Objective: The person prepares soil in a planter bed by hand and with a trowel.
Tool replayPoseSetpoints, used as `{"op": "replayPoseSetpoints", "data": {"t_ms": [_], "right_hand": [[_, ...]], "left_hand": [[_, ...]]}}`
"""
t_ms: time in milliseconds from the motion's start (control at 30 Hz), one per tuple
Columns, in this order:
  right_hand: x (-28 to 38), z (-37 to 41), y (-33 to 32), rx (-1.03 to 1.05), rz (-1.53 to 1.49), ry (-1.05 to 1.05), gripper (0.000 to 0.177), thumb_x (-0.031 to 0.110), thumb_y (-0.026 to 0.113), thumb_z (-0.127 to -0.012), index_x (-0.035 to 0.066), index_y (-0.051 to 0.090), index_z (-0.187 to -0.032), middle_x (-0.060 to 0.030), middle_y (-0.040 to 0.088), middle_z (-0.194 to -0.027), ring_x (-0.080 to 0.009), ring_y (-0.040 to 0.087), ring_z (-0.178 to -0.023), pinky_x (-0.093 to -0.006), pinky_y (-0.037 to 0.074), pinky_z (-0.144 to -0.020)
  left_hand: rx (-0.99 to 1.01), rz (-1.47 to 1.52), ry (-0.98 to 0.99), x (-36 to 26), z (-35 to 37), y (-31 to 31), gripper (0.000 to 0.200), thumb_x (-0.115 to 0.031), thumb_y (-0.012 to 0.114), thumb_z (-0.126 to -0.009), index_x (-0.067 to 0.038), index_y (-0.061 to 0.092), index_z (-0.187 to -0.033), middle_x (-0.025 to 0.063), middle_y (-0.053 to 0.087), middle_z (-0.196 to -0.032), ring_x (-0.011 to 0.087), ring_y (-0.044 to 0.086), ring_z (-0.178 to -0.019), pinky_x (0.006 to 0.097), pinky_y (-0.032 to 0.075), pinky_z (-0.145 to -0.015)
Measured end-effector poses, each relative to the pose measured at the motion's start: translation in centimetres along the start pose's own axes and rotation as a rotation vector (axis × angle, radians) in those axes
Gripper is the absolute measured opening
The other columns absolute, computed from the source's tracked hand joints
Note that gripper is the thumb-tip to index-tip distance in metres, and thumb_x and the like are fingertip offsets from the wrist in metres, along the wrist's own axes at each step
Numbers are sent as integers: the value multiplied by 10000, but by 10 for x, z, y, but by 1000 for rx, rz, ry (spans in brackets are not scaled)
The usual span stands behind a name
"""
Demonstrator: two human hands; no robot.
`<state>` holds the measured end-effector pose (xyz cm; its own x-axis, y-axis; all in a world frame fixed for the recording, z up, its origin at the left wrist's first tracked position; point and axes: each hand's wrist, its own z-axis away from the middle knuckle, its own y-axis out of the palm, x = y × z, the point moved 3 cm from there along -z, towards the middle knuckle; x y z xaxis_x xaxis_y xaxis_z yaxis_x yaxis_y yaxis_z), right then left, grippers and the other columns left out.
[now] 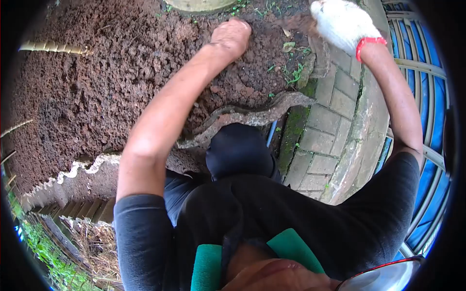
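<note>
The bare left hand (pixel 232 35) presses into the soil (pixel 97 87) left of the brick edging (pixel 323 131), its fingers buried and hidden. The gloved right hand (pixel 342 22) is blurred above the edging's far end, so I cannot tell how its fingers are set.

- The soil bed (pixel 97 87) fills the left and far side.
- An edging strip (pixel 252 116) lies along its near side, just beyond the knee (pixel 238 150).
- The brick path (pixel 325 131) lies right of the bed, with a railing (pixel 427 87) right of the path.
- The left grip (pixel 232 36) rests on the soil.
- The right grip (pixel 342 22) is over the bed's far right edge.
</note>
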<state>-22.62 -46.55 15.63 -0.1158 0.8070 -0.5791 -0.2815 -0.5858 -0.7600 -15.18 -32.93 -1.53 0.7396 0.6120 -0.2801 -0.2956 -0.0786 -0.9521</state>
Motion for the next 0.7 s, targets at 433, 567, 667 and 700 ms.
{"op": "replayPoseSetpoints", "data": {"t_ms": [433, 567, 667, 700], "right_hand": [[-7, -71, 94, -25, -347, -51, 271, 217, 553, -822, 16, 717, -900, -230, 707, -919, -397, 695, -870, -468, 555, -775], [-9, -55, 76, -1, -371, -133, 265, 223, 548, -826, 16, 698, -897, -221, 703, -894, -397, 691, -855, -473, 553, -774], [-9, -62, 85, -5, -360, -96, 268, 223, 550, -827, 19, 701, -911, -221, 706, -916, -395, 692, -869, -476, 551, -782], [-7, -67, 86, 27, -357, -46, 277, 222, 545, -830, 22, 709, -928, -219, 710, -946, -392, 693, -887, -475, 551, -791]], "left_hand": [[-73, 317, -232, 14, -34, 9, 456, -391, 696, -823, 39, 717, -971, 253, 704, -935, 366, 689, -945, 418, 522, -892], [-74, 337, -233, -6, -35, 3, 522, -399, 758, -772, 61, 706, -1014, 262, 699, -1001, 369, 679, -1013, 417, 529, -926], [-113, 304, -164, -16, -48, 22, 614, -463, 789, -763, 61, 693, -1068, 302, 631, -1147, 394, 670, -1024, 424, 535, -932], [-185, 262, -156, -27, -43, 24, 627, -473, 785, -769, 60, 688, -1086, 317, 597, -1194, 408, 664, -1028, 432, 534, -934]]}}
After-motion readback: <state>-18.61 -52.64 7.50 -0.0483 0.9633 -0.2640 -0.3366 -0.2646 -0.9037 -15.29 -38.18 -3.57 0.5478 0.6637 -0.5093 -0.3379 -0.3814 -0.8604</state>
